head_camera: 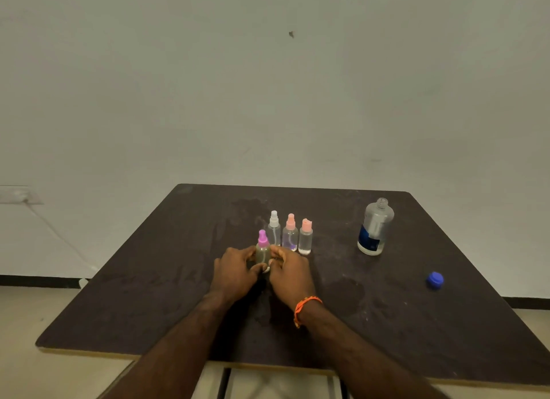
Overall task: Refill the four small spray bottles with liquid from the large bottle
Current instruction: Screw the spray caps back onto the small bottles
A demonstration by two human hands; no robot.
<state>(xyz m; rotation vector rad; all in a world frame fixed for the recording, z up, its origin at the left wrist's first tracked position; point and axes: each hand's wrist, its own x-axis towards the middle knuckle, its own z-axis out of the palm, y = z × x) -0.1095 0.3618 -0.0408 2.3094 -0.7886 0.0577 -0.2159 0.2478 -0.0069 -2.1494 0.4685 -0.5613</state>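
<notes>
Both hands close on one small clear spray bottle with a purple nozzle top (263, 250), which stands upright on the dark brown counter (166, 279). The left hand (235, 272) wraps its body from one side and the right hand (290, 272) pinches it from the other; each grip is pressed onto the bottle, probably to steady it while the top is worked.

Just behind the purple-topped bottle stand three more small clear spray bottles in a row: a white-topped one (274, 229), a pink-topped one (290, 233) and a second pink-topped one (306, 236). All are capped, and liquid levels are too faint to judge.

Well to the right of the purple-topped bottle stands the large clear bottle with a blue label (374, 227), uncapped and within reach for pouring. Its blue screw cap (434, 280) lies apart, further right and nearer the person, clear of the work.

An orange braided band (305, 308) sits on the right wrist.
</notes>
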